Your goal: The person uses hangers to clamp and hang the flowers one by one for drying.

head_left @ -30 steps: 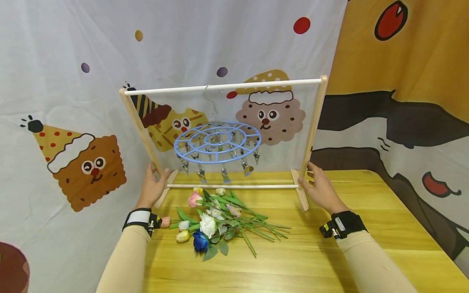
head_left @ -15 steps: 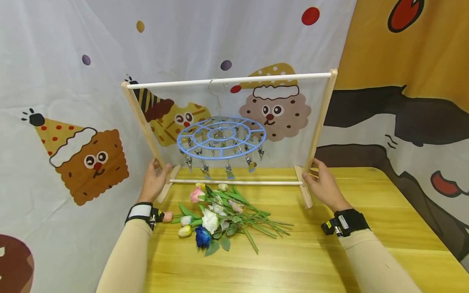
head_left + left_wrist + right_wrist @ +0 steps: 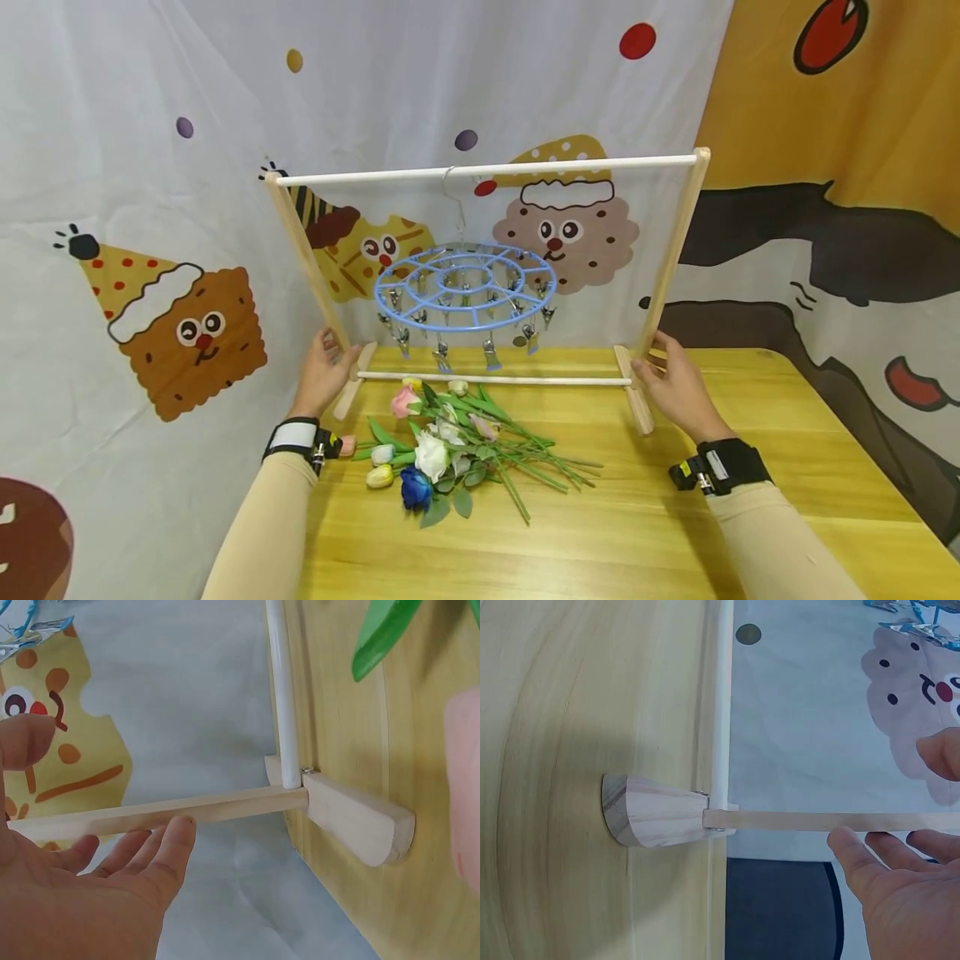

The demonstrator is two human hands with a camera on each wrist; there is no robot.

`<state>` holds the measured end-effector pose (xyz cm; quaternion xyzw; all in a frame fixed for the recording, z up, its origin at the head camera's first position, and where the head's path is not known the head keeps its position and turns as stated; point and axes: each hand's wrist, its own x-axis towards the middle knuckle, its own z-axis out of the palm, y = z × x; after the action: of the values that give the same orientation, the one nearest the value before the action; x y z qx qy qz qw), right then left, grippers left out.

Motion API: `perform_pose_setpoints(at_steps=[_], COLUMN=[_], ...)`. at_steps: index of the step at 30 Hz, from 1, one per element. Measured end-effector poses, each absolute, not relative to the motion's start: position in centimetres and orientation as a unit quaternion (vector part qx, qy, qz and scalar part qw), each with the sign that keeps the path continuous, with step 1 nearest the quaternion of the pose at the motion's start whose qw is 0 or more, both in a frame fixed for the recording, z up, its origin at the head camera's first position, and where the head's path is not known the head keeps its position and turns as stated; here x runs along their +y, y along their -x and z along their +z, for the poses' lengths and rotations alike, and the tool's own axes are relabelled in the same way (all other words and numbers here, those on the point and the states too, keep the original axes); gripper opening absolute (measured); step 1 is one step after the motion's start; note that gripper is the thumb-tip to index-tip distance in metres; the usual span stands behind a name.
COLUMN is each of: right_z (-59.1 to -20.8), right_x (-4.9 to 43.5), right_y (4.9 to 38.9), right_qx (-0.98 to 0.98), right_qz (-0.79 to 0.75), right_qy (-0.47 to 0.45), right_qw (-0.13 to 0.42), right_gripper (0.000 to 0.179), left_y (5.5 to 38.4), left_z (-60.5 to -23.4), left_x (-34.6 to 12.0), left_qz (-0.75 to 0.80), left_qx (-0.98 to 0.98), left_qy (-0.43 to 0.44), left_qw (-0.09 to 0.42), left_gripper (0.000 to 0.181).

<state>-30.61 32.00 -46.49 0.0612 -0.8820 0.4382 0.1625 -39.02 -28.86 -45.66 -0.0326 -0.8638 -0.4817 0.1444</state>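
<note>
A wooden rack with white rods (image 3: 585, 167) stands on the table. From its top rod hangs a round blue clip hanger (image 3: 472, 328) with several metal clips. My left hand (image 3: 324, 375) is at the lower part of the left post (image 3: 217, 804); its fingertips touch the outer side, and the thumb stands apart from the wood. At the opposite post (image 3: 795, 820), my right hand (image 3: 678, 387) rests its fingertips against the outer side, thumb likewise away. In front of the lower rod (image 3: 495, 379) lies a pile of artificial flowers, including a white rose (image 3: 432, 457) and a blue rose (image 3: 416, 488).
The wooden table (image 3: 555, 550) ends at a right edge beside a printed cloth. A white cloth (image 3: 390, 75) with cartoon biscuits hangs close behind the rack and along the left. A peach tulip head (image 3: 347, 446) lies beside my left wrist.
The rack, with the clip hanger on it, has shifted right relative to the flowers. Both my hands have moved right along with its posts. The flowers stay in place while the view shifts slightly.
</note>
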Motion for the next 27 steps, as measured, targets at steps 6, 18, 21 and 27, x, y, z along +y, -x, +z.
perform_pose_setpoints(at_steps=[6, 18, 21, 27], right_z=[-46.8, -46.9, -46.9, -46.7], right_x=[32.9, 34.2, 34.8, 35.8], right_y=[30.3, 29.6, 29.5, 29.3], right_qx=[-0.884, -0.882, -0.881, -0.878], right_qz=[0.432, 0.389, 0.373, 0.353], right_qy=[-0.042, 0.056, 0.077, 0.116], right_qw=[0.174, 0.260, 0.282, 0.302], right_gripper=[0.073, 0.056, 0.051, 0.047], left_y=[41.1, 38.9, 38.8, 39.3], left_z=[-47.7, -45.7, -45.8, -45.9], left_x=[-29.7, -25.9, -25.2, -24.3], left_qz=[-0.476, -0.412, -0.396, -0.383], left_qx=[-0.858, -0.886, -0.888, -0.881], left_qy=[0.057, 0.027, 0.013, 0.015], left_qw=[0.184, 0.211, 0.235, 0.278], left_gripper=[0.086, 0.045, 0.039, 0.026])
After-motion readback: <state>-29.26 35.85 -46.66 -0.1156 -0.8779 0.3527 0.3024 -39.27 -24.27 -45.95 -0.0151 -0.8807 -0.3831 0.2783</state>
